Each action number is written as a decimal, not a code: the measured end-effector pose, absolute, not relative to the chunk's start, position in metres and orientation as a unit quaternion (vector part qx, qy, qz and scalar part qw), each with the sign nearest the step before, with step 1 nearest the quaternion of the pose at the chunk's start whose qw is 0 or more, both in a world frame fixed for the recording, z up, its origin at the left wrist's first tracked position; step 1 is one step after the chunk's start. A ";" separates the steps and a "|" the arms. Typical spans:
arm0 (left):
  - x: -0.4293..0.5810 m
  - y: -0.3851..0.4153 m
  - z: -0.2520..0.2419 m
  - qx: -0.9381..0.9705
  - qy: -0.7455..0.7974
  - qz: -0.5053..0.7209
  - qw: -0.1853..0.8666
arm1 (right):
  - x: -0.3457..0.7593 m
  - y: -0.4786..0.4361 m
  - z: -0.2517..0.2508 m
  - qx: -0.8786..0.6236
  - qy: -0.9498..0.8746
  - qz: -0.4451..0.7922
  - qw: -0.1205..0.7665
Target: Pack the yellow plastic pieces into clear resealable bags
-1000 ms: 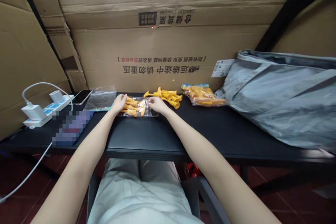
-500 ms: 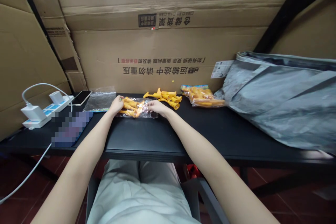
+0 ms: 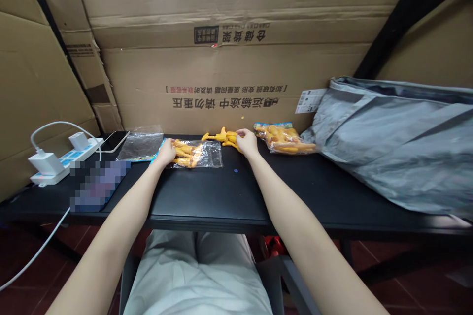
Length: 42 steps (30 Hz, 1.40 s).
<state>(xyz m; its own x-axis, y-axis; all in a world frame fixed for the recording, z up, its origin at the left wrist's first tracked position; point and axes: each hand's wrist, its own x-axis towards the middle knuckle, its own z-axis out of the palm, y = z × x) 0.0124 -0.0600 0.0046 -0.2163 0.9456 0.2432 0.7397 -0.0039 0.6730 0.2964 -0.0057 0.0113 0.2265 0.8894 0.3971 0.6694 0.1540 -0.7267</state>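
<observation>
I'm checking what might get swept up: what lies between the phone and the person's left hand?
In the head view, a flat clear plastic bag lies between the phone and the left hand.

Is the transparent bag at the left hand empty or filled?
Partly filled: yellow plastic toys show through the bag; its right end looks flat.

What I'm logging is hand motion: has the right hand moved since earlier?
Yes: against the printed cardboard, the right hand has moved right, from the clear plastic bag to the loose yellow pieces.
</observation>
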 end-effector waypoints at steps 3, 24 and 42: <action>0.013 -0.060 0.004 0.613 0.692 0.357 0.132 | 0.298 -0.010 0.008 -0.666 -0.638 0.092 0.374; 0.012 -0.060 0.004 0.621 0.690 0.353 0.118 | 0.283 -0.043 0.034 -0.725 -0.654 0.003 0.217; 0.011 -0.062 0.007 0.602 0.689 0.369 0.161 | 0.269 -0.036 0.035 -0.524 -0.662 0.094 0.527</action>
